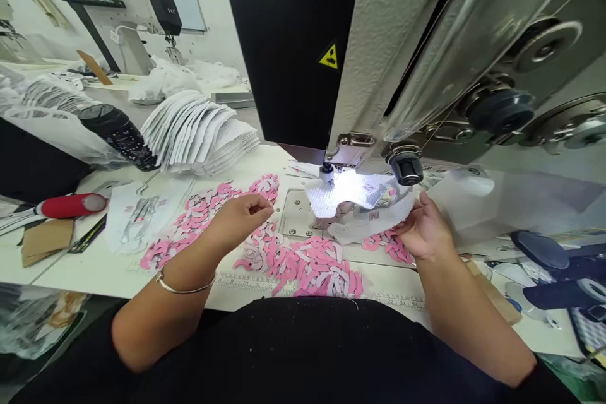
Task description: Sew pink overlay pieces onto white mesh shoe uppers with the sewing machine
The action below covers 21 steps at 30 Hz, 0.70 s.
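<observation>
A curved white fabric piece point(374, 226) with grey and printed patches lies under the lit needle area of a sewing machine point(326, 173). My right hand point(428, 227) grips its right edge, thumb up and fingers partly beneath it. Left of the needle, my left hand point(243, 218) hovers above the table with its fingertips pinched together; whatever they hold, if anything, is hidden. Small curved pink and white cut pieces point(307, 265) lie heaped in front of the machine plate point(296, 208), and more surround my left hand.
A fanned stack of white fabric pieces point(199, 132) stands at the back left beside a black patterned bottle point(118, 136). A red-handled tool point(73, 204) and brown card point(47, 241) lie far left. Dark blue thread spools point(563, 293) are at the right. The machine head overhangs the middle.
</observation>
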Available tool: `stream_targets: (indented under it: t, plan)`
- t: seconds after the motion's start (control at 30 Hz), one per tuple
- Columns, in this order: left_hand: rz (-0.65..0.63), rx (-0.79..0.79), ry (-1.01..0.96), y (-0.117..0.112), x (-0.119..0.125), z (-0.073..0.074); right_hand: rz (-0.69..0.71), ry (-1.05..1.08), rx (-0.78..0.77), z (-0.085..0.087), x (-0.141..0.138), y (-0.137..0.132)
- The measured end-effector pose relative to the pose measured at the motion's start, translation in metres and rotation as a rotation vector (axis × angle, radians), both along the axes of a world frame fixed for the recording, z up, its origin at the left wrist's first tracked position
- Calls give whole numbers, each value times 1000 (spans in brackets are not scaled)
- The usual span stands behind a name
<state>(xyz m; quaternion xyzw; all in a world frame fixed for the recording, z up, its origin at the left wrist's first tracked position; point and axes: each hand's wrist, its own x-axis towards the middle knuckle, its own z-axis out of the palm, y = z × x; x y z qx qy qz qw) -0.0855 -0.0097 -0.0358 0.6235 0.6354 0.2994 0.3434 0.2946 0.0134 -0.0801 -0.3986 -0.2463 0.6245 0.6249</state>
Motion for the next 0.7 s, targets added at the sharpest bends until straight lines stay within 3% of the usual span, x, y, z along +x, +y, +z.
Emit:
stream_targets:
  t: [0.1,0.2,0.33,0.53,0.7]
  plan:
    - [-128,-51,204,-11,-6,-23,28,42,-19,-12,5,-14]
    - [-265,81,393,-16,2,-43,43,24,-31,-17,3,-22]
    - [-285,196,568,-8,8,-58,24,0,-38,-18,-2,-27]
    - [-304,117,532,9,4,-62,7,-35,-37,-23,-4,-34]
    - [-368,89,447,13,-1,-45,-6,-97,5,-20,-3,-38]
